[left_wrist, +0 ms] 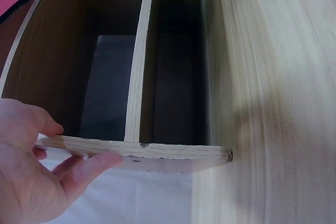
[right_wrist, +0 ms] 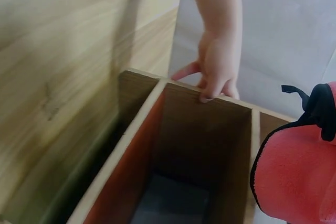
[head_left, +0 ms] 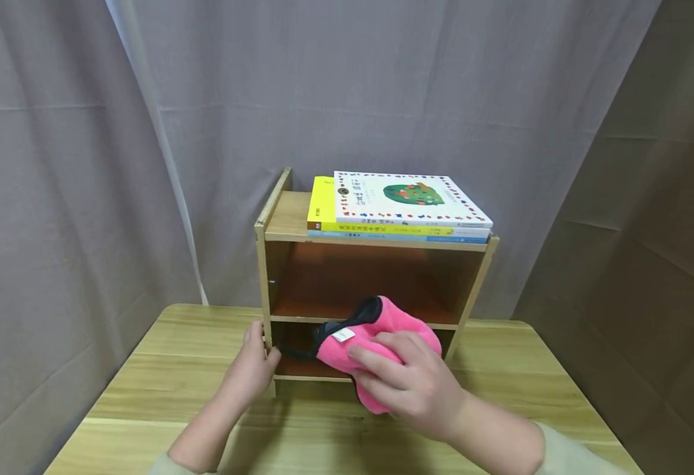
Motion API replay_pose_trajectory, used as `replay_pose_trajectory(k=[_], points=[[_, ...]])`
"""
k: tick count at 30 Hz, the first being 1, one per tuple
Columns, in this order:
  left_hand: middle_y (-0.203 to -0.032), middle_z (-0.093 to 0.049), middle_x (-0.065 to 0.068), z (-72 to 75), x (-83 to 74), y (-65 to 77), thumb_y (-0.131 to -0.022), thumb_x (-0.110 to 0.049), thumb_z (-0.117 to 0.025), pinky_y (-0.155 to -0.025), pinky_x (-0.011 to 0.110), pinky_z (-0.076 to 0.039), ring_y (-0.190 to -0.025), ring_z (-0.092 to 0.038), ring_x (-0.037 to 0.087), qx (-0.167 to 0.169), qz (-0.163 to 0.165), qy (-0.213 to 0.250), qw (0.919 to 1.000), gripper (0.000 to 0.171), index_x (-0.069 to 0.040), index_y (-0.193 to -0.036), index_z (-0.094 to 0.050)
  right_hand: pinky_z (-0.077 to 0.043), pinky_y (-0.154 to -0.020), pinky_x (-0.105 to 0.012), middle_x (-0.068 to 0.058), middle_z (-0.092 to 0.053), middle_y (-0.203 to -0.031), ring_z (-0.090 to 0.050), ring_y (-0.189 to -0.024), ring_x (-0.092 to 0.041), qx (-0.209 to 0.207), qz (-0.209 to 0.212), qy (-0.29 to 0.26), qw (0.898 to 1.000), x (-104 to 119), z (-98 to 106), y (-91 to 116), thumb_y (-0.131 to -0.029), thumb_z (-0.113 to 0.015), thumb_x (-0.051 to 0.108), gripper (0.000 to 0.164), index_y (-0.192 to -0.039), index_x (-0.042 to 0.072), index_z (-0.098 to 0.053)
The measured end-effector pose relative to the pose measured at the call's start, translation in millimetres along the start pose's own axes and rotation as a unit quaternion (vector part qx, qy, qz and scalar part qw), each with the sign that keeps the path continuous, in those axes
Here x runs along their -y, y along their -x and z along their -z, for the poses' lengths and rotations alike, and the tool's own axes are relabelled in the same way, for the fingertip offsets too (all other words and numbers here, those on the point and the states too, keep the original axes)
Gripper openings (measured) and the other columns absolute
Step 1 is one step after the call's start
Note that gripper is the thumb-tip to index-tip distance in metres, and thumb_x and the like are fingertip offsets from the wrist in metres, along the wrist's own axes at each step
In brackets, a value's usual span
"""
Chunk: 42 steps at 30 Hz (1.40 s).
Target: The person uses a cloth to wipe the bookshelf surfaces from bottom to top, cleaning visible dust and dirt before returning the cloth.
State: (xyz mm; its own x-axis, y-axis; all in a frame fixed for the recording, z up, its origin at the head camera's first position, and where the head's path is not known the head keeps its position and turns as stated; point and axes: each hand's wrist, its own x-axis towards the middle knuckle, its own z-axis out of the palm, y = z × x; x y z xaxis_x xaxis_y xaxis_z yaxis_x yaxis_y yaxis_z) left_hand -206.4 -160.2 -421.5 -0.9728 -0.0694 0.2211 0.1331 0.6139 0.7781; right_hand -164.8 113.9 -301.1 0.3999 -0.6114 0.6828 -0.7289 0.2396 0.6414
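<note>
A small wooden shelf (head_left: 262,264) stands on the table. My left hand (head_left: 252,366) grips the front edge of its left side panel, low down; in the left wrist view the digits of that hand (left_wrist: 31,166) lie on both sides of the panel. My right hand (head_left: 415,382) holds a bunched pink cleaning cloth (head_left: 409,318) with black trim, a black loop and a white tag. This cloth is in front of the lower compartment and covers part of its opening. In the right wrist view the cloth (right_wrist: 296,171) shows at the right edge, while the right hand itself is out of sight.
On the shelf's top lie several stacked books (head_left: 406,198), a white one uppermost over yellow and blue ones. The wooden table (head_left: 187,356) extends to both sides of the shelf. Grey curtains (head_left: 382,86) hang behind, with a darker fabric wall (head_left: 638,231) on the right.
</note>
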Motion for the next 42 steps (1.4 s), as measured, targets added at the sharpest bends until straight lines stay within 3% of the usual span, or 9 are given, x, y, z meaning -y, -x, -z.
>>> replay_pose_trajectory(k=[7,28,36,42], points=[[-0.113,-0.045,0.015,0.3,-0.2,-0.5,-0.096,-0.01,-0.054,-0.065,0.034,-0.048,-0.083,-0.055,0.024,0.001,0.004,0.003,1.0,0.028,-0.006,-0.119,-0.038,-0.055,-0.064,-0.034,-0.008,-0.072,-0.1,-0.061,-0.074,-0.027,0.003,-0.022,-0.009,1.0,8,4,17,-0.099,-0.059,0.011,0.024,-0.082,0.01,-0.076],[-0.118,-0.046,0.016,-0.9,1.7,-1.5,-0.095,-0.009,-0.055,-0.069,0.037,-0.05,-0.087,-0.057,0.026,-0.008,-0.002,-0.004,1.0,0.033,-0.006,-0.123,-0.038,-0.051,-0.068,-0.038,-0.009,-0.072,-0.099,-0.061,-0.077,-0.029,0.039,-0.089,-0.03,0.995,35,13,70,-0.097,-0.053,0.008,0.028,-0.083,0.009,-0.077],[-0.12,-0.047,0.016,-0.7,1.9,-1.2,-0.096,-0.012,-0.056,-0.068,0.038,-0.051,-0.086,-0.057,0.027,-0.008,0.001,-0.008,0.9999,0.035,-0.007,-0.125,-0.038,-0.048,-0.067,-0.038,-0.009,-0.071,-0.101,-0.061,-0.078,-0.028,0.069,-0.102,-0.038,0.992,42,14,97,-0.096,-0.048,0.006,0.031,-0.084,0.008,-0.076],[-0.113,-0.046,0.014,-0.5,1.8,-1.8,-0.095,-0.011,-0.056,-0.064,0.034,-0.048,-0.081,-0.055,0.025,-0.008,0.001,-0.009,0.9999,0.033,-0.006,-0.123,-0.038,-0.047,-0.078,-0.041,-0.006,-0.071,-0.106,-0.062,-0.087,-0.028,0.119,-0.139,-0.039,0.982,49,10,122,-0.096,-0.039,0.005,0.038,-0.086,0.011,-0.076]])
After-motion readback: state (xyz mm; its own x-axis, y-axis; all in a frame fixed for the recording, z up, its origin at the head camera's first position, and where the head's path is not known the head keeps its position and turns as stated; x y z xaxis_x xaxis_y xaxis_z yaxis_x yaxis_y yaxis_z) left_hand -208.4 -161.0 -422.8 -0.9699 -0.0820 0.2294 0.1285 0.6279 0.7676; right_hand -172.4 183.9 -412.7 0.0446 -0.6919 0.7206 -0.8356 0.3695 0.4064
